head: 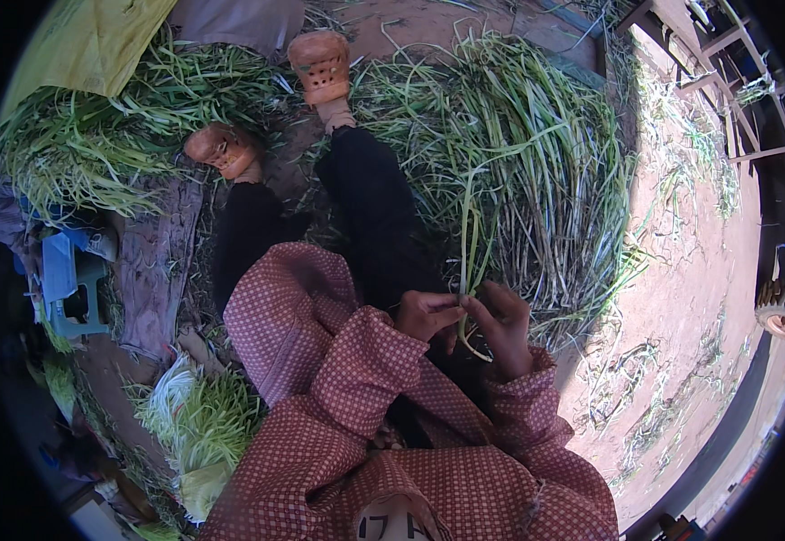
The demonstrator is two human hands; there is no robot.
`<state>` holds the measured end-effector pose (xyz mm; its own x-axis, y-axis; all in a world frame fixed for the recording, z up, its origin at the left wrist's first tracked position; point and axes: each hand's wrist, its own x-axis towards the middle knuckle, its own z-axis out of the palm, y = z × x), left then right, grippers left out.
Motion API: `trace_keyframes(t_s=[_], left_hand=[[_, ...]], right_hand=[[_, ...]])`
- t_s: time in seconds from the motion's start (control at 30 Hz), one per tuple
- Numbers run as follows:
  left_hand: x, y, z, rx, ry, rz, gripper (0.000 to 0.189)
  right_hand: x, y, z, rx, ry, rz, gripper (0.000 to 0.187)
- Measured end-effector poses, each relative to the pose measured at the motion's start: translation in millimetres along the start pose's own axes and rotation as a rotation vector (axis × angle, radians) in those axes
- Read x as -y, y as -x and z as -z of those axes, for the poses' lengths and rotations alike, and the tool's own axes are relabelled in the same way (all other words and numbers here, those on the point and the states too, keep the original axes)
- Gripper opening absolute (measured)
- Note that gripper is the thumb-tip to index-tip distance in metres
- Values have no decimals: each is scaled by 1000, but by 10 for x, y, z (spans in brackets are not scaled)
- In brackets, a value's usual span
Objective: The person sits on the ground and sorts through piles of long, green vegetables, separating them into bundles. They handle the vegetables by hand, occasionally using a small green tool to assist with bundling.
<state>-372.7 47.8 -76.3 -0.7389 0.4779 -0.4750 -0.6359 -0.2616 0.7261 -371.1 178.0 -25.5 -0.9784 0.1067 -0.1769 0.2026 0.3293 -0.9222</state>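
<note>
My left hand (428, 315) pinches a long green leafy stalk (464, 257) between its fingertips, just above my lap. Close beside it, my right hand (502, 324) grips the same stalk with thumb and fingers. The stalk's leaves rise away from me, and its thin lower end curves out below my fingers. A large heap of similar green stalks (534, 155) lies on the ground beyond my right hand. Their pale, thin stems point toward me, while the leaves spread out at the far side.
Another leafy heap (95, 149) lies past my orange shoes (226, 150), partly under a yellow sheet (95, 44). At left are a plastic stool (88, 297) and a bundle of pale green shoots (210, 412). Scraps litter the sunlit ground (690, 291); a wheel (784, 318) stands at far right.
</note>
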Motion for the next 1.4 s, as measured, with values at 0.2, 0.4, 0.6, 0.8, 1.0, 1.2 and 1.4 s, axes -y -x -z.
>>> trace_keyframes(t_s=[0.2, 0.4, 0.6, 0.8, 1.0, 1.2, 1.4], left_hand=[[-219, -3, 226, -86, 5, -26, 15], [-360, 1, 259, -75, -158, -52, 13], [-262, 45, 300, -143, -71, -11, 14], [-463, -89, 647, -33, 152, 30, 15], [-870, 119, 945, -121, 133, -241, 22], [-870, 265, 830, -186, 190, -174, 17], [-729, 328, 594, -226, 70, -220, 11]], right_hand=[[160, 159, -110, -35, -492, -199, 6], [73, -123, -260, 25, -236, -118, 11], [138, -192, -323, 16, -393, -152, 6], [134, 496, -37, 90, -444, -444, 9], [-1544, 1304, 700, 138, -12, -673, 17], [-2912, 2338, 1963, 95, 1038, -718, 10], [-2137, 1118, 911, -42, 737, 12, 32]])
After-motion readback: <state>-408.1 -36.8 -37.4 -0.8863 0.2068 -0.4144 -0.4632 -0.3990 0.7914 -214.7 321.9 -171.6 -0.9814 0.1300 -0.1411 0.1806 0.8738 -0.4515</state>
